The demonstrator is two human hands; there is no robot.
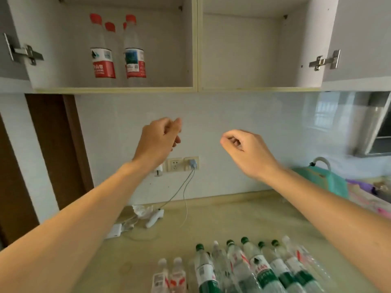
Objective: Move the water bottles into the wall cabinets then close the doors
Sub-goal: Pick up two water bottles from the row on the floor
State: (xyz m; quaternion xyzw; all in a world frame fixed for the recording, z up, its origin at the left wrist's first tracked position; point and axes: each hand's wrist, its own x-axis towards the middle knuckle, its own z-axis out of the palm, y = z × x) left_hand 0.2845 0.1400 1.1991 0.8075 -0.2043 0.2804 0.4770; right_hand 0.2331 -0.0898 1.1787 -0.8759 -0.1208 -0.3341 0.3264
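Note:
Two wall cabinets hang above the counter with their doors swung open. The left cabinet (114,89) holds several red-capped water bottles (103,51); the right cabinet (260,89) holds nothing. On the counter near me stand several water bottles (251,269) with green or white caps. My left hand (157,142) and my right hand (246,151) hang in the air below the cabinets and in front of the tiled wall, fingers loosely curled and holding nothing.
Wall sockets (183,163) carry plugs with cables running down to a white charger (114,230) and a white device (154,217) on the beige counter (232,218). A teal appliance (323,180) sits at right. A dark door frame (55,149) stands at left.

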